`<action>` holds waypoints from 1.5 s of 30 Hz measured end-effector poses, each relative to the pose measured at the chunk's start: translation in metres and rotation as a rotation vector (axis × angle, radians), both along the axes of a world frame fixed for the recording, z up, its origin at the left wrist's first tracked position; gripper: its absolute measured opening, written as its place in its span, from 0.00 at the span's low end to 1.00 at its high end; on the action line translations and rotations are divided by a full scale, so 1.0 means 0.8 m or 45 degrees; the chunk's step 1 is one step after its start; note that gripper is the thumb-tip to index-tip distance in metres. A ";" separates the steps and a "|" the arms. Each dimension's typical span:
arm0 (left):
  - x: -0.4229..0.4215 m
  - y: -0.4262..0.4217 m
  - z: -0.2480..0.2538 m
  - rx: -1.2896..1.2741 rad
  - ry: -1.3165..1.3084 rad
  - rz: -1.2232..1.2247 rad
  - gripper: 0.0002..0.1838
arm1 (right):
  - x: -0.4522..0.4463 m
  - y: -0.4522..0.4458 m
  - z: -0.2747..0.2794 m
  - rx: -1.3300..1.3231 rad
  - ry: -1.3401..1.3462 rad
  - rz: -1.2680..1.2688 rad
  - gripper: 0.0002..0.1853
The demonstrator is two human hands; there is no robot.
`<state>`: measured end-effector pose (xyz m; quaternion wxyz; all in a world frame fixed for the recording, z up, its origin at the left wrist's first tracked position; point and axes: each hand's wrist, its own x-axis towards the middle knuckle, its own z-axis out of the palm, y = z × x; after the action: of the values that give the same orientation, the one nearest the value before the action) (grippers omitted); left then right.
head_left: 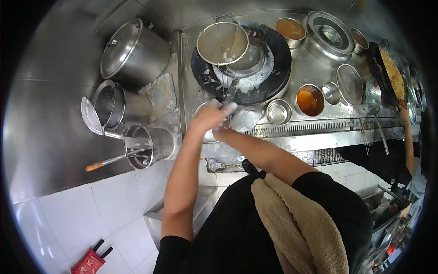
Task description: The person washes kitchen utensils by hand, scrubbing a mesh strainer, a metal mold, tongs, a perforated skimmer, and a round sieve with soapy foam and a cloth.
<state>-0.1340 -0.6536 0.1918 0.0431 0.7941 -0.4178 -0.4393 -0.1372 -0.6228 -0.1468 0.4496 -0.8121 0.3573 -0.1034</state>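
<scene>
My left hand (207, 118) is closed, with blurred fingers, over a pale, wet-looking end of something I cannot make out at the stove's front edge. Under and beside it is my right hand (221, 132), its fingers mostly hidden. A white-rimmed round vessel (199, 109) shows partly behind the hands. Just beyond them is a black wok (278, 75) with white foam inside. The wire-mesh strainer (222, 43) rests over its left side, its thin handles running down toward my hands. A dark handle also reaches from the wok toward my left hand. Crumpled clear plastic (246, 119) lies right of them.
On the left stand a lidded stockpot (150, 52), a pot with a ladle (93, 118), and a container (162, 141) holding an orange-handled tool (95, 166). Steel cups (278, 112), a red-sauce pot (310, 100) and strainers (350, 84) stand right. A co-worker's hand (402, 105) touches a noodle-filled wok (384, 84).
</scene>
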 end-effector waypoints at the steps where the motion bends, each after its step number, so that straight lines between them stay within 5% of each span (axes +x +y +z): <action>1: -0.019 -0.022 -0.001 0.078 -0.132 -0.135 0.36 | 0.009 0.003 -0.023 -0.169 -0.234 -0.070 0.20; 4: -0.048 -0.062 -0.038 0.080 -0.585 -0.632 0.26 | -0.029 0.011 0.060 -0.137 -0.467 -0.181 0.18; 6: -0.057 -0.074 -0.051 0.050 -0.685 -0.539 0.20 | -0.032 0.011 0.063 -0.427 -0.622 -0.193 0.18; 9: -0.052 -0.088 -0.071 -0.055 -0.788 -0.444 0.19 | -0.042 0.004 0.070 -0.639 -0.305 0.071 0.19; 11: -0.030 -0.092 -0.064 -0.078 -0.787 -0.534 0.17 | -0.039 0.002 0.075 -0.497 -0.037 0.218 0.20; 15: 0.018 -0.101 -0.010 0.099 -0.254 -0.622 0.17 | -0.051 -0.012 0.126 -0.147 0.116 0.347 0.30; 19: 0.025 -0.062 0.017 -0.028 0.527 -0.148 0.12 | -0.059 0.003 0.151 0.042 0.006 0.174 0.30; 27: 0.036 0.039 0.069 -0.483 1.289 0.176 0.27 | -0.092 0.037 0.249 0.309 -0.262 0.271 0.30; 30: 0.056 0.096 0.093 -0.765 1.431 0.351 0.28 | -0.110 0.029 0.326 0.206 -0.398 0.310 0.29; 34: 0.091 0.153 0.095 -0.911 1.137 0.630 0.32 | -0.156 -0.029 0.416 0.364 -0.659 0.058 0.25; 38: 0.109 0.221 0.084 -0.990 1.247 0.563 0.37 | -0.138 -0.120 0.465 -0.220 -1.046 -0.474 0.18; 42: 0.085 0.236 0.080 -1.007 1.493 0.211 0.48 | -0.118 -0.145 0.552 -0.714 -1.034 -0.493 0.22; 45: 0.062 0.174 0.060 -0.737 1.381 0.402 0.43 | -0.085 -0.144 0.559 -1.020 -0.836 -0.380 0.24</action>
<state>-0.0841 -0.5143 0.2399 0.5259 0.4671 -0.3162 -0.6367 -0.2053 -0.7378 0.3006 0.1729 -0.7853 0.2421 -0.5429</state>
